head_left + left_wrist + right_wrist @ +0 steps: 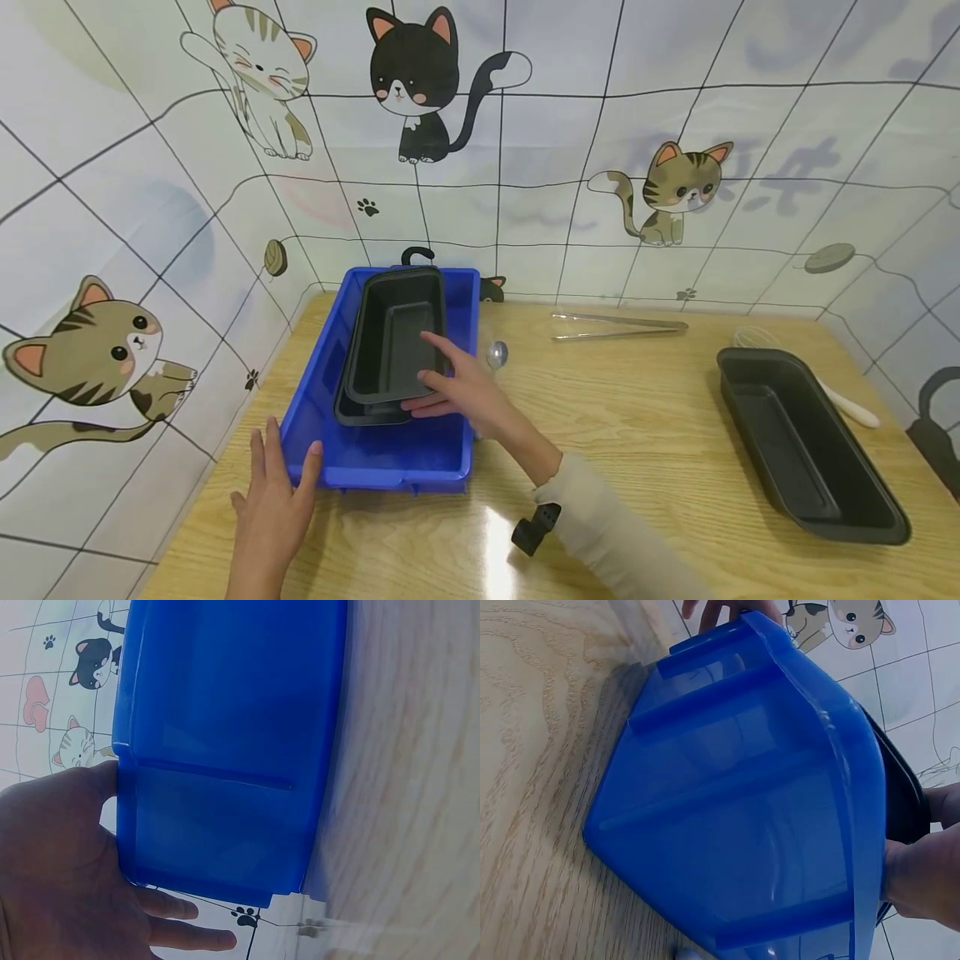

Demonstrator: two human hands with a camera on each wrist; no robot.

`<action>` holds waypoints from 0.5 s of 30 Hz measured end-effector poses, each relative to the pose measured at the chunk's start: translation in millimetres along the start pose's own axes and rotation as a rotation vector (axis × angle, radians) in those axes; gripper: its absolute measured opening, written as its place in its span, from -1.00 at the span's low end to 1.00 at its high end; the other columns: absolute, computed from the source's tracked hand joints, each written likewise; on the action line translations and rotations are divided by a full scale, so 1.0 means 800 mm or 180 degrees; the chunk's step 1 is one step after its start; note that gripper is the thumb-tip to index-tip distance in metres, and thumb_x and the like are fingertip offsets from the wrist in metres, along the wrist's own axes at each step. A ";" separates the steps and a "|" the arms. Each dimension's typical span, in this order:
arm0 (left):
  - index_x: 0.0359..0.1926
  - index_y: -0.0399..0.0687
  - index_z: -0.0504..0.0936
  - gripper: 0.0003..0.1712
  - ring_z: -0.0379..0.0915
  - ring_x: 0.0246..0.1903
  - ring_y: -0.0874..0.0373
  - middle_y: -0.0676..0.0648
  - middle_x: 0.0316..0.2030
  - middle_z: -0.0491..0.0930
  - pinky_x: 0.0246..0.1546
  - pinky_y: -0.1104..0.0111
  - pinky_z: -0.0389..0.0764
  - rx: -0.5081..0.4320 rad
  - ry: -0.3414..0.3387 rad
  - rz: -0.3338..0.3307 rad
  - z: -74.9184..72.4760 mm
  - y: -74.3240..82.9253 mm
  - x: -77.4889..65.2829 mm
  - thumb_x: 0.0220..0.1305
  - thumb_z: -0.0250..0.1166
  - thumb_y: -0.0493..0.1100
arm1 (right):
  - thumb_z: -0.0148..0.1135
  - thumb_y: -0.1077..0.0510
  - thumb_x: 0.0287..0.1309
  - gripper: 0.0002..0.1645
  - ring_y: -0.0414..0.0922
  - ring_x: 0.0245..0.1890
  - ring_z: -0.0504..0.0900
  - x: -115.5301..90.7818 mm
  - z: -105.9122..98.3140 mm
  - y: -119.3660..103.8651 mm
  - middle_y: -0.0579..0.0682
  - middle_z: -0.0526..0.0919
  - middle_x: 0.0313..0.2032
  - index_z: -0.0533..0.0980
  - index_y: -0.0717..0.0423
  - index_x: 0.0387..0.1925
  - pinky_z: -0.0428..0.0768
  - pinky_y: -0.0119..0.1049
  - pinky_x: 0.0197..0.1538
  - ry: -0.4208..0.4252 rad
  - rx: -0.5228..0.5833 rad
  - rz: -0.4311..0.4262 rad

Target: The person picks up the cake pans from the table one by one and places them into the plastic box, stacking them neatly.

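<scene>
A dark loaf pan [397, 333] lies slightly tilted over another dark pan [367, 412], mostly hidden beneath it, inside a blue bin [375, 477]. My right hand [468, 387] reaches over the bin's right wall and grips the upper pan by its lower right rim. From the right wrist view, part of that hand [930, 877] shows beyond the bin wall against the dark pan. My left hand [273, 500] touches the bin's front left corner with spread fingers. Up close in the left wrist view, the hand [60, 847] lies along the blue wall.
Right of the bin is a spoon [497, 355], partly hidden. Metal tongs [622, 323] lie near the back wall. A third dark loaf pan [795, 442] stands at the right, with a whisk's white handle [851, 407] behind it. Cat-patterned walls [555, 192] enclose the wooden table.
</scene>
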State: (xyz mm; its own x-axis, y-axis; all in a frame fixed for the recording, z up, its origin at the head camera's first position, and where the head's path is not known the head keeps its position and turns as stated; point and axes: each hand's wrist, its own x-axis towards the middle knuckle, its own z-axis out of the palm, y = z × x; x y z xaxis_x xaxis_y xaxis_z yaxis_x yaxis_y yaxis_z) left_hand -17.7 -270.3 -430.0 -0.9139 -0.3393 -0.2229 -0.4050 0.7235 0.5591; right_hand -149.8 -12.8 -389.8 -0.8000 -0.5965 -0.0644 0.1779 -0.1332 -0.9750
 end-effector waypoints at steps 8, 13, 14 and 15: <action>0.75 -0.15 -0.55 0.08 -0.26 0.57 -0.80 -0.48 0.70 -0.58 0.44 -0.70 -0.30 0.0000 -0.0001 0.0014 0.000 0.001 0.000 0.74 -0.20 0.38 | 0.13 0.34 0.61 -0.08 0.54 0.13 0.71 0.015 0.011 0.008 0.49 0.19 0.62 0.00 0.01 0.79 0.77 0.17 0.18 0.0103 -0.0254 0.0124; 0.75 -0.15 -0.55 0.08 -0.27 0.57 -0.80 -0.48 0.70 -0.57 0.44 -0.70 -0.30 -0.0007 -0.0002 -0.0001 0.001 -0.001 0.000 0.74 -0.20 0.38 | 0.15 0.32 0.60 -0.07 0.48 0.10 0.76 0.019 0.016 0.011 0.54 0.39 0.49 0.00 0.02 0.79 0.79 0.13 0.17 0.0140 -0.0358 0.0140; 0.75 -0.14 -0.56 0.09 -0.28 0.57 -0.80 -0.48 0.70 -0.58 0.44 -0.70 -0.31 -0.0006 -0.0004 -0.0009 0.001 -0.001 0.000 0.74 -0.20 0.39 | 0.16 0.32 0.60 -0.06 0.47 0.09 0.77 0.020 0.017 0.012 0.54 0.44 0.45 -0.01 0.02 0.79 0.79 0.13 0.17 0.0148 -0.0367 0.0144; 0.75 -0.14 -0.56 0.09 -0.28 0.57 -0.80 -0.48 0.70 -0.58 0.44 -0.70 -0.31 -0.0007 -0.0004 -0.0013 0.001 -0.001 0.000 0.74 -0.20 0.39 | 0.17 0.31 0.60 -0.05 0.47 0.09 0.77 0.020 0.018 0.012 0.56 0.49 0.41 -0.02 0.01 0.80 0.79 0.13 0.17 0.0147 -0.0374 0.0150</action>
State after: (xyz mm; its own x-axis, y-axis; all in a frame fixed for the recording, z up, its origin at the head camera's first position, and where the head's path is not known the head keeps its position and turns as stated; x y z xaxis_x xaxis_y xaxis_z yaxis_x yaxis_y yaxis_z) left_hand -17.3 -270.9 -431.0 -0.9123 -0.3414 -0.2262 -0.4085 0.7208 0.5600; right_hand -153.2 -35.1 -397.0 -0.8183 -0.5626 -0.1178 0.1497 -0.0107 -0.9887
